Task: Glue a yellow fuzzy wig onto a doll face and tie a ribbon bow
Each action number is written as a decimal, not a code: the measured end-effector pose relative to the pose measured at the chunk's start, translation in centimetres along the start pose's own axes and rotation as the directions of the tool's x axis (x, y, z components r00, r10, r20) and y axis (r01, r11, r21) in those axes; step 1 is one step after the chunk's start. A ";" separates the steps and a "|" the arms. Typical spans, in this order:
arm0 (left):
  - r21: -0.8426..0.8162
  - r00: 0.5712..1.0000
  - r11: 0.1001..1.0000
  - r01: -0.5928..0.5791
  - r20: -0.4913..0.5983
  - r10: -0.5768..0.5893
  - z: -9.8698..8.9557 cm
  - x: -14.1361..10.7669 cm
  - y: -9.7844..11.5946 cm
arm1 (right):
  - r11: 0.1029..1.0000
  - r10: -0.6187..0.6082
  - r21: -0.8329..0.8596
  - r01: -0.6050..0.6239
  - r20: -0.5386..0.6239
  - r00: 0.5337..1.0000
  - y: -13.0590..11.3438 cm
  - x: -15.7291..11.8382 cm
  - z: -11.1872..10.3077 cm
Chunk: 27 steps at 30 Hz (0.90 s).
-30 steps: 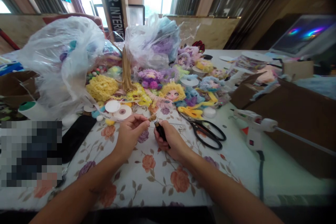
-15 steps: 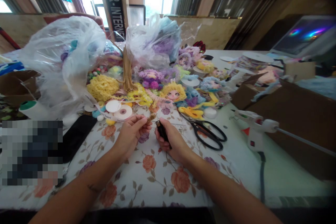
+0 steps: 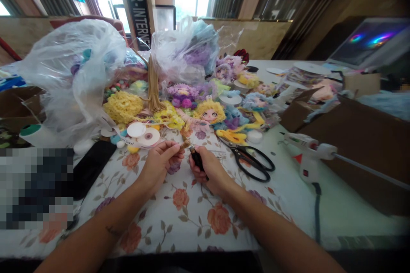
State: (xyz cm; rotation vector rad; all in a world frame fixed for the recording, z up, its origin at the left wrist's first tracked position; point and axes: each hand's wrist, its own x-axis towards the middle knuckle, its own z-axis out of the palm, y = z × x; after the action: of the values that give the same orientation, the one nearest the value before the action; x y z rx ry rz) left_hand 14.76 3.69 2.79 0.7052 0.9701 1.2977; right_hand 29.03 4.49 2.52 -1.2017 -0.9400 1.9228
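My left hand (image 3: 162, 163) pinches a small golden-brown piece (image 3: 185, 143) between thumb and fingertips. Its exact shape is too small to tell. Close to its right, my right hand (image 3: 208, 165) is wrapped round a black lighter (image 3: 197, 160), held upright at a slant with its metal top near the golden piece. Just beyond the hands lies a doll head (image 3: 209, 113) with curly yellow hair. Black-handled scissors (image 3: 253, 162) rest on the floral cloth (image 3: 179, 222) to the right of my right hand.
A white glue gun (image 3: 309, 153) lies at the right beside a brown cardboard box (image 3: 358, 149). Ribbon rolls (image 3: 149, 136), yellow yarn (image 3: 123, 106) and plastic bags (image 3: 80, 51) crowd the back. A black phone (image 3: 94, 168) is at the left.
The whole view has shifted slightly. Both hands keep nearly the same places and the same holds.
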 end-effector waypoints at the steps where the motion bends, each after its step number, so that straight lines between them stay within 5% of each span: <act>1: -0.002 1.000 1.000 0.002 0.004 -0.002 0.0 0.0 0.0 | 1.000 0.003 -0.003 -0.003 0.002 1.000 0.0 0.1 0.0; 16: -0.175 0.979 0.965 0.193 0.100 -0.177 -0.5 0.1 0.5 | 0.996 0.038 0.080 -0.041 0.037 0.999 -0.1 0.4 -0.2; 27: -0.202 0.970 0.952 0.230 0.122 -0.209 -0.7 0.2 0.4 | 0.999 -0.009 0.034 0.009 0.004 1.000 -0.3 0.1 -0.2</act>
State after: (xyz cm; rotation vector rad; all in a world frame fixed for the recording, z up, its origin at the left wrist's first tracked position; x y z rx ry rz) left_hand 13.94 3.85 2.82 0.4751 0.7893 1.1392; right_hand 29.22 4.75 2.66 -1.1724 -0.9099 1.9279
